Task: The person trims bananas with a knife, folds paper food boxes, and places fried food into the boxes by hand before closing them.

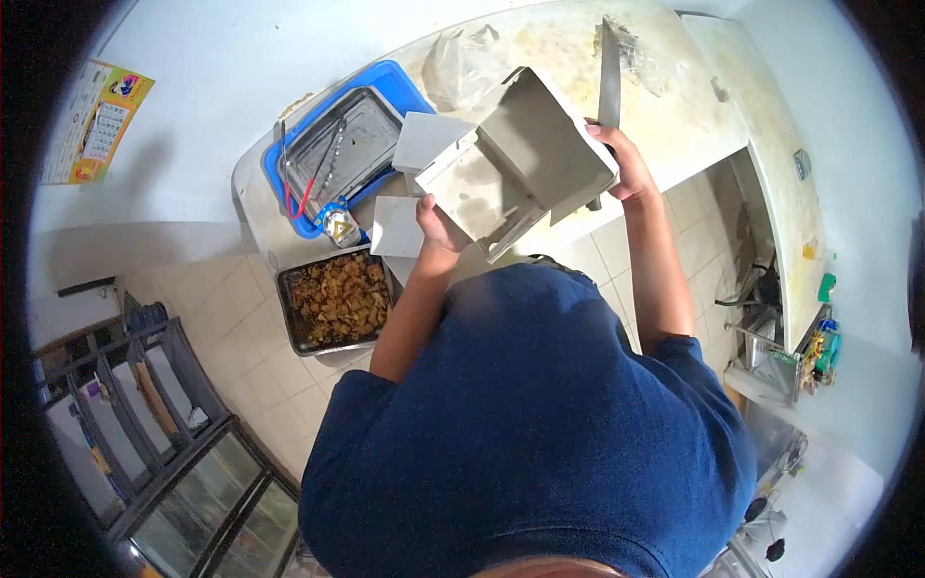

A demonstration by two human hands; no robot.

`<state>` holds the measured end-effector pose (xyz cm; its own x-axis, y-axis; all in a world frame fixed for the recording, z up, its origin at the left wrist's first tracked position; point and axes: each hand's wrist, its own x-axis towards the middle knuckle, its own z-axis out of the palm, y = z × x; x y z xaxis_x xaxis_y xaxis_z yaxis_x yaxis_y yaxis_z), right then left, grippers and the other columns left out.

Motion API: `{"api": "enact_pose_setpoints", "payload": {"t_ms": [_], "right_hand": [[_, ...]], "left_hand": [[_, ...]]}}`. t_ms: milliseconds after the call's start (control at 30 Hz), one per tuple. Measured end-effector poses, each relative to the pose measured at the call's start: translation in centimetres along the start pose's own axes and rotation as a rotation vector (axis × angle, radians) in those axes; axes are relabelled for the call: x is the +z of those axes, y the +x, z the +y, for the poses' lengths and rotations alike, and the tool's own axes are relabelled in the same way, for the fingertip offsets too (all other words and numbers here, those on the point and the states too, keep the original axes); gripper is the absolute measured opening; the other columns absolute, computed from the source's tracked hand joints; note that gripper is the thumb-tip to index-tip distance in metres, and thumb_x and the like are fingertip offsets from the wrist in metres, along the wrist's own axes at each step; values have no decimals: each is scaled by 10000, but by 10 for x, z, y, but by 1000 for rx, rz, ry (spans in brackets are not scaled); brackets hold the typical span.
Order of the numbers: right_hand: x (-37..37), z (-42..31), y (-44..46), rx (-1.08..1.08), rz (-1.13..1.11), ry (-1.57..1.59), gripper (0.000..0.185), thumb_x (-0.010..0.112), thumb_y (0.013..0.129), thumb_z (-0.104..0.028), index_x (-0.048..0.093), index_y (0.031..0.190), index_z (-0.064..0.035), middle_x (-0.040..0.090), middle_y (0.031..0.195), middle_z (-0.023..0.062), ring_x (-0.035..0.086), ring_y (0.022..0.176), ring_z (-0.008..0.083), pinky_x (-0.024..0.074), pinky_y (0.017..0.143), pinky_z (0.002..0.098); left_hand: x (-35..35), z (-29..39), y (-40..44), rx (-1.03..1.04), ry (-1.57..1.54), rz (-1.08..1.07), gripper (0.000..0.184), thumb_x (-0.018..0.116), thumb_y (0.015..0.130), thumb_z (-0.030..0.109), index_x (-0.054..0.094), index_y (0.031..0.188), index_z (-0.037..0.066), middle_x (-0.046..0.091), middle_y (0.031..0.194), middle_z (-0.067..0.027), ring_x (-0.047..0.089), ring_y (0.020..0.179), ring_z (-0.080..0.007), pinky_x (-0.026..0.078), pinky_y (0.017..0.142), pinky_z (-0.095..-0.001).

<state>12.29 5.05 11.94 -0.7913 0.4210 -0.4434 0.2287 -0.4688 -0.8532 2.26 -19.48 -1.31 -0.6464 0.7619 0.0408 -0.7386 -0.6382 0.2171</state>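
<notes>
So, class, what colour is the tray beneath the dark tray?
The lower tray is bright blue, best seen in the head view.

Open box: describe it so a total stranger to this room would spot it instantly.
Find the long pale worktop, then the person in navy at its near edge. Between their left hand and right hand is the open box. Unlike the pale pieces on its left, it is held up, with darker patches inside.

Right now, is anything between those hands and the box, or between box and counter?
Nothing visible separates the left hand or right hand from the box; both grip it. Under its right side, a knife seems to lie on the counter.
</notes>
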Motion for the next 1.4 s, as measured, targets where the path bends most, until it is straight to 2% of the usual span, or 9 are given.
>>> {"api": "enact_pose_setpoints", "payload": {"t_ms": [267,367,533,700,800,1033,1133,1233,1400], "right_hand": [[-6,58,26,-190,-1,-168,210,641,895,-232,545,803,-69,534,699,-9,463,534,73,382,466,233],[1,75,12,-274,-160,-231,226,727,846,-145,522,781,-72,535,699,-1,445,493,57,362,444,223],[-19,126,2,-422,-276,-781,223,749,757,-66,540,831,-39,559,744,51,525,689,144,441,639,288],[-67,216,14,-94,-425,-1162,665,830,606,-310,535,1119,-7,649,931,209,643,872,312,501,789,378],[-63,240,18,7,-371,-1409,665,764,701,-456,550,1147,-12,658,1028,219,644,957,372,504,837,419],[-47,278,47,-237,-228,-1476,333,650,871,-395,627,1094,-148,597,1021,116,606,987,308,508,793,445],[-41,285,55,-434,-157,-1328,374,706,819,-270,618,1113,-55,601,1021,181,573,980,408,484,845,460],[-22,282,48,-590,-72,-1407,402,729,819,-264,610,1114,-17,617,1020,183,596,984,363,492,850,430],[46,272,25,-20,-80,-524,581,621,901,-492,556,1213,-6,617,1137,143,583,1044,210,475,884,364]], "left_hand": [[-10,32,-43,230,310,289,835,608,771,500,387,1411,12,503,1333,-202,519,1203,-362,453,998,-497],[-19,58,-64,335,214,122,859,554,787,490,320,1442,-13,446,1394,-221,482,1254,-386,431,1026,-511],[6,92,-117,526,384,512,927,515,778,582,284,1469,9,415,1423,-218,471,1263,-401,430,1014,-567],[-38,119,-172,583,348,509,883,528,794,587,308,1468,62,414,1432,-167,447,1283,-385,415,1027,-563],[-42,114,-184,627,296,618,839,533,803,584,341,1459,97,419,1432,-141,434,1295,-371,411,1030,-557],[-47,119,-195,660,258,591,824,589,796,573,388,1439,99,448,1407,-159,458,1258,-391,430,986,-597],[-50,131,-204,639,278,512,791,507,838,579,382,1439,81,434,1425,-153,456,1269,-373,426,998,-575],[-55,144,-215,609,289,433,759,395,890,587,372,1443,68,407,1456,-140,446,1293,-349,412,1027,-539],[-63,153,-214,644,171,465,772,483,890,533,315,1470,52,405,1452,-195,499,1234,-418,466,960,-604]]}}
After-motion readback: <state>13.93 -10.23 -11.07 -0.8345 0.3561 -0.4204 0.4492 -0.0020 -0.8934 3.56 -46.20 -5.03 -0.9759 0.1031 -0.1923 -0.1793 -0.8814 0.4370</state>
